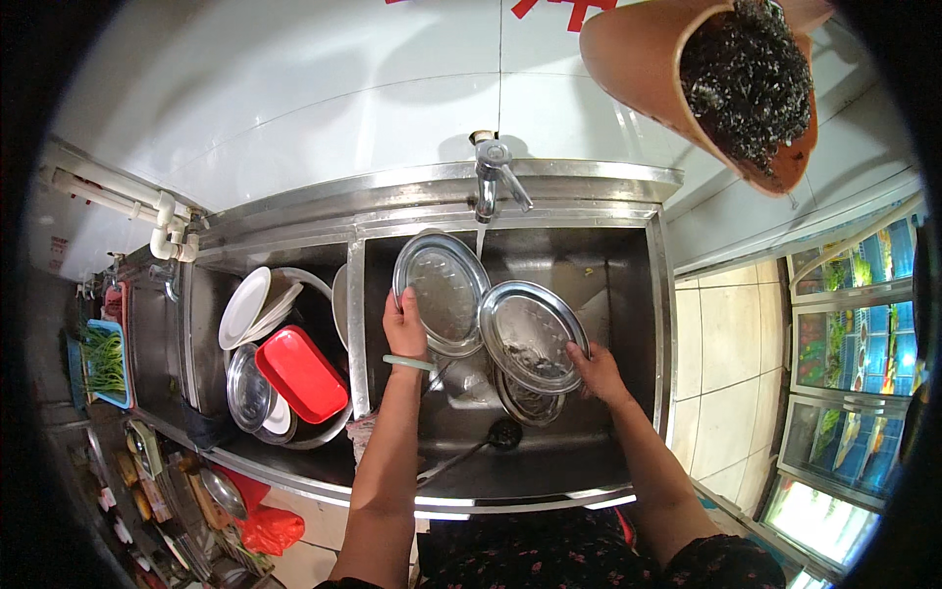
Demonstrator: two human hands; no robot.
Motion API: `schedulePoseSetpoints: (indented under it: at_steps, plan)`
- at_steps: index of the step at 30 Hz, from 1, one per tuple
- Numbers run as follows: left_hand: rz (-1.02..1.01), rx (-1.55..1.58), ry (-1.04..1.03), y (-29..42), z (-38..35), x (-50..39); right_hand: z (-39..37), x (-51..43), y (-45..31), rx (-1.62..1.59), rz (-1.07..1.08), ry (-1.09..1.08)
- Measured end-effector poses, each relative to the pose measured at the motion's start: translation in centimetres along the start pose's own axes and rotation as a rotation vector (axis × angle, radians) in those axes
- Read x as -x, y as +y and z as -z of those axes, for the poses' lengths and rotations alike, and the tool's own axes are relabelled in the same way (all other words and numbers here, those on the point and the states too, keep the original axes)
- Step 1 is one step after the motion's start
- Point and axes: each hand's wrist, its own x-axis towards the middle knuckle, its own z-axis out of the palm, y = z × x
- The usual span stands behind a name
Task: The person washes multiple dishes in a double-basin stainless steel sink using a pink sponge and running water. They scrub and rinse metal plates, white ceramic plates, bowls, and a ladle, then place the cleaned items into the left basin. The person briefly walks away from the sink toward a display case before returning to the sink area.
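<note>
My left hand (406,329) grips the left rim of an oval metal plate (444,291), tilted up in the right sink basin (618,316). In my right hand (600,372) is a second oval metal plate (526,327), held by its right rim. Its near end overlaps another metal dish (541,412) lower in the basin. The two held plates meet or nearly meet at their inner edges. From the faucet (491,177), a thin stream of water (480,241) runs down behind the plates. A dark round object (505,433) with a cord or handle lies near the basin's front.
In the left basin, a large round bowl (324,288) holds white plates (246,305), metal dishes (246,383) and a red tray (303,374). A metal divider (357,324) separates the basins. A brown planter (647,66) hangs at upper right. Glass-door coolers (854,353) stand at right.
</note>
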Motion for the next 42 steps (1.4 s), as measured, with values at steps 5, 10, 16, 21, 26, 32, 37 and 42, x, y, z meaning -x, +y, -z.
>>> schedulePoseSetpoints:
  at_steps: [5, 10, 16, 21, 26, 32, 37, 42]
  plan:
    - [0.062, -0.024, -0.017, -1.5, 0.9, 0.1, -0.4, 0.9, 3.0, 0.013, 0.050, 0.076]
    - [0.219, 0.156, 0.055, -1.9, 1.5, -0.2, -0.3, 1.1, 4.5, 0.082, -0.080, 0.051]
    - [0.396, 0.303, -0.062, -2.1, 1.0, 0.4, 0.0, 4.6, -1.0, 0.952, 0.002, 0.088]
    - [0.367, 0.259, -0.155, -1.8, -0.8, 1.6, 0.6, 5.9, -8.2, 0.802, 0.415, 0.474]
    - [0.331, 0.361, -0.197, -1.4, -4.6, 3.6, -3.2, 3.2, -13.0, 0.321, 0.633, 0.502]
    - [0.280, 0.160, -0.242, -0.8, -5.4, 4.5, -8.1, -0.8, -13.9, 0.792, 0.833, 0.521]
    - [0.440, 0.431, -0.277, 0.2, -5.0, 5.0, -9.4, -2.8, -14.1, 0.820, 0.961, 0.323]
    - [0.524, 0.776, -0.144, -0.5, -5.0, 3.5, -11.0, 0.0, -12.7, 0.859, 1.073, 0.174]
